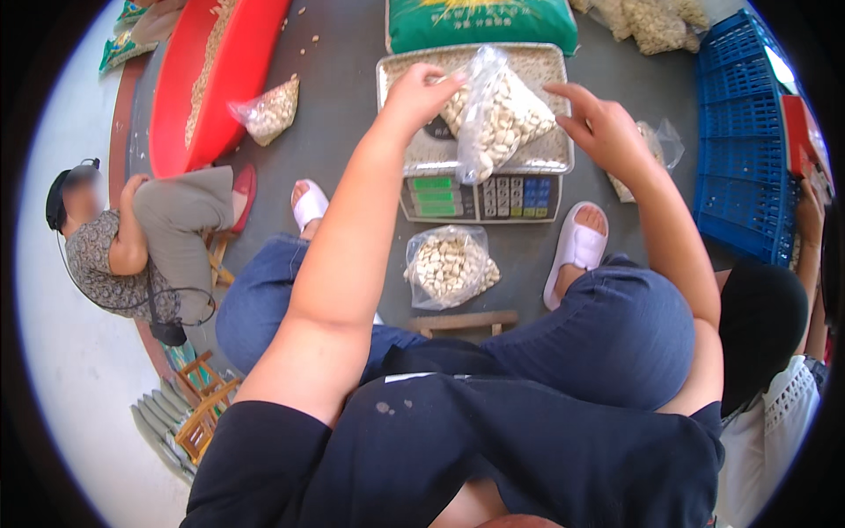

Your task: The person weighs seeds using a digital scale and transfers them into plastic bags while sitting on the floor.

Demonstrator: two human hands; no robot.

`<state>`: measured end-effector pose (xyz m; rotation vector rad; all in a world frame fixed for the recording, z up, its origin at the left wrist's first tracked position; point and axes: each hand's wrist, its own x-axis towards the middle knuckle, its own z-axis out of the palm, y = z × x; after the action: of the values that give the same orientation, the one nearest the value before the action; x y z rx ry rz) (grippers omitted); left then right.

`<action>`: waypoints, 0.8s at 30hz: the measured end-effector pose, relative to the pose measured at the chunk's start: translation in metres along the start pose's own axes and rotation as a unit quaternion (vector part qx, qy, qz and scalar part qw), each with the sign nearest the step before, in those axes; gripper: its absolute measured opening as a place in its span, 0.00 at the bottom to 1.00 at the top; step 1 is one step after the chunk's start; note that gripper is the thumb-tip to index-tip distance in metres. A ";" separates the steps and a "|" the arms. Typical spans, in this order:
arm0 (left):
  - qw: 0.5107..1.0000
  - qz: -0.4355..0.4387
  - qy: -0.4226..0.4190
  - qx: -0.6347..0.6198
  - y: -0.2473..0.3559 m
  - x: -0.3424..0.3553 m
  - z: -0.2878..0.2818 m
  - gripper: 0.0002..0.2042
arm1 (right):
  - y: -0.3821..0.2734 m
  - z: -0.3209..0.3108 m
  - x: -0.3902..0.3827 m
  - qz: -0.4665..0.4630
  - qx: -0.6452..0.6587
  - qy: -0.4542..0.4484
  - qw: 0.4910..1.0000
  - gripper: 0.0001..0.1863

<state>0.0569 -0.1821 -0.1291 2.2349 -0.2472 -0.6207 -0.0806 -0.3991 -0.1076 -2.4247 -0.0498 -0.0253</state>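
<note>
A clear plastic bag of pale, flat seed-like pieces (515,119) lies tilted on the metal pan (422,157) of an electronic scale, its loose plastic folded along the left side. My left hand (421,99) is at the bag's upper left, fingers loosely curled and the thumb at the plastic; no firm grip shows. Just off the bag's right corner is my right hand (603,130), thumb and fingers apart, holding nothing. The scale's keypad and green display panel (482,197) face me. Nearer, between my feet, another bag of pale pieces (449,267) sits on the floor.
A green sack (480,25) lies beyond the scale. To the left are a long red trough (189,106), a small filled bag (268,112) and a seated person (119,238). At right are a blue crate (744,141) and another bag (647,154). A low wooden stool (462,321) is near me.
</note>
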 end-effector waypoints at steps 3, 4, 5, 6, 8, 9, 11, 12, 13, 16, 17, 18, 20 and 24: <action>1.000 0.009 -0.002 0.023 -0.006 0.008 0.023 0.21 | -0.016 0.026 0.026 -0.038 -0.026 -0.012 0.999 0.29; 0.999 0.015 -0.005 0.043 -0.007 0.011 0.028 0.20 | -0.022 0.035 0.036 -0.024 -0.045 -0.037 0.998 0.32; 0.998 0.022 -0.008 0.062 -0.008 0.013 0.031 0.19 | -0.023 0.046 0.045 -0.028 -0.088 -0.067 0.993 0.34; 0.996 0.028 -0.011 0.080 -0.010 0.016 0.034 0.18 | -0.025 0.056 0.054 -0.026 -0.122 -0.113 0.986 0.36; 0.999 0.041 0.013 0.016 -0.020 0.022 0.036 0.08 | -0.015 0.080 0.062 -0.067 -0.124 -0.082 0.987 0.37; 0.997 0.035 0.006 -0.061 -0.024 0.022 0.032 0.07 | -0.011 0.085 0.065 -0.073 -0.117 -0.064 0.988 0.34; 0.982 0.021 -0.029 -0.184 -0.030 0.020 0.028 0.02 | -0.004 0.092 0.069 -0.084 -0.104 -0.030 0.991 0.30; 0.974 0.004 -0.046 -0.224 -0.029 0.015 0.024 0.03 | -0.001 0.095 0.072 -0.106 -0.087 0.005 0.990 0.27; 0.963 -0.013 -0.062 -0.263 -0.026 0.010 0.021 0.04 | 0.002 0.098 0.074 -0.128 -0.071 0.040 0.988 0.24; 0.933 -0.037 -0.084 -0.349 -0.032 0.010 0.011 0.08 | 0.014 0.101 0.084 -0.163 -0.068 0.098 0.979 0.14; 0.919 -0.043 -0.076 -0.384 -0.034 0.010 0.009 0.08 | 0.019 0.100 0.086 -0.171 -0.075 0.110 0.976 0.11; 0.905 -0.049 -0.071 -0.418 -0.032 0.012 0.006 0.08 | 0.022 0.096 0.088 -0.156 -0.075 0.128 0.977 0.10; 0.910 -0.026 -0.002 -0.413 -0.029 0.015 -0.004 0.10 | 0.031 0.084 0.091 -0.128 -0.074 0.165 0.975 0.07; 0.922 0.041 0.084 -0.376 -0.024 0.011 -0.026 0.09 | 0.035 0.037 0.101 -0.133 0.125 0.290 0.939 0.05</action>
<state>0.0792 -0.1531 -0.1363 1.5092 -0.0014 -0.3822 0.0222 -0.3982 -0.1549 -2.0519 -0.1048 -0.8032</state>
